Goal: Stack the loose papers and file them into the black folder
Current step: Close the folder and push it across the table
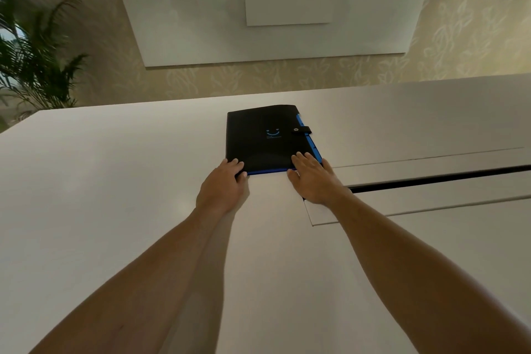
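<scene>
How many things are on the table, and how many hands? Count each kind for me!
Black folder: 1
Hands: 2, the left hand and the right hand, both resting on the folder's near edge
Loose papers: 0 in view
Total: 3

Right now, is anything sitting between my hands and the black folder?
Nothing visible. The left hand and right hand already rest on the near edge of the black folder, which lies closed on the white table with its snap strap fastened. No loose papers are in view.
</scene>
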The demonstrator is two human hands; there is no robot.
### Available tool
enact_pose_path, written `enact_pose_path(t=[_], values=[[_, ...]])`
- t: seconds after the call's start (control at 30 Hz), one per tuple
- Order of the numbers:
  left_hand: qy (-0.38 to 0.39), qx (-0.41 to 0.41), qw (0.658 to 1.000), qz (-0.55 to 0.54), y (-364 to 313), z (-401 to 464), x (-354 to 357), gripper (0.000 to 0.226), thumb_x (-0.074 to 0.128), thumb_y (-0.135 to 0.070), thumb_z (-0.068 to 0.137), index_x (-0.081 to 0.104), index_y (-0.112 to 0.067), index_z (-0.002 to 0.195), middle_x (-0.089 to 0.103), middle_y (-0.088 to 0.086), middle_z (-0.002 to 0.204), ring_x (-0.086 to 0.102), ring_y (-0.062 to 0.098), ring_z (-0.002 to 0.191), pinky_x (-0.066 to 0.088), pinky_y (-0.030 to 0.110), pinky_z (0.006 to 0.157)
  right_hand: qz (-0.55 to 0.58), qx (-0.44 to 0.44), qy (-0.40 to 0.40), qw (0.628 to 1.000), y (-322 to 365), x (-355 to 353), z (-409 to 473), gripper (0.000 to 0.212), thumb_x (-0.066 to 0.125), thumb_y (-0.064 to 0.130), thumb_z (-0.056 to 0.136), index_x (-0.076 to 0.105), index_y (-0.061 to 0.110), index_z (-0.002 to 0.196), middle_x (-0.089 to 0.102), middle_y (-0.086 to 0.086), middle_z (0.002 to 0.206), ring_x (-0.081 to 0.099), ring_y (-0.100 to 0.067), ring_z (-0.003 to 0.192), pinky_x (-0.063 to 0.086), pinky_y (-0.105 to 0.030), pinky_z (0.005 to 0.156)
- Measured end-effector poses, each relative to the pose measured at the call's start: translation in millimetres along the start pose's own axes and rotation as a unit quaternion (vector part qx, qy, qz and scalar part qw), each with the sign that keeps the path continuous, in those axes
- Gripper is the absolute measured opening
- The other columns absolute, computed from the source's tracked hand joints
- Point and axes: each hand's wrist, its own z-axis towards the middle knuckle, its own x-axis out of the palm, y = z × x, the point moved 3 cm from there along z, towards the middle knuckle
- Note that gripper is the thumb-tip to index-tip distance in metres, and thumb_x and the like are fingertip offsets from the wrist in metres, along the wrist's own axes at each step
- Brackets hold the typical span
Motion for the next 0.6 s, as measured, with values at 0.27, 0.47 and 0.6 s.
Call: enact_pose_path(t=[0.27, 0.47, 0.6], values=[[0.008, 0.011, 1.000, -0.004, -7.8, -10.7, -7.5, 0.048, 0.030, -0.034, 0.103, 0.034, -0.021, 0.149, 0.026, -0.002, 0.160, 0.016, 0.016, 0.149, 0.020, 0.040, 0.121, 0.005, 0.019, -0.090, 0.996, 5.5, -9.9, -10.8, 0.062, 0.021, 0.049, 0.103, 0.025, 0.014, 0.153, 0.029, -0.007, 0.160, 0.020, -0.024, 0.150, 0.016, -0.046, 0.122], [-0.016, 0.036, 0.998, 0.038, -17.7, -48.4, -20.9, 0.050, 0.029, -0.035, 0.103, 0.033, -0.018, 0.149, 0.023, 0.000, 0.160, 0.014, 0.017, 0.149, 0.014, 0.039, 0.122, 0.002, 0.018, -0.140, 0.990, 37.7, -25.6, -49.1, 0.057, 0.024, 0.046, 0.104, 0.031, 0.013, 0.150, 0.036, -0.007, 0.156, 0.024, -0.023, 0.149, 0.017, -0.044, 0.123], [0.030, 0.018, 0.994, 0.108, -9.4, -76.6, -36.2, 0.058, 0.024, -0.048, 0.101, 0.025, -0.020, 0.152, 0.014, 0.000, 0.163, 0.006, 0.018, 0.151, 0.004, 0.040, 0.122, -0.002, 0.002, -0.098, 0.995, 78.5, -24.7, -83.3, 0.060, 0.020, 0.047, 0.105, 0.021, 0.014, 0.155, 0.024, -0.006, 0.162, 0.013, -0.022, 0.152, 0.009, -0.042, 0.124]])
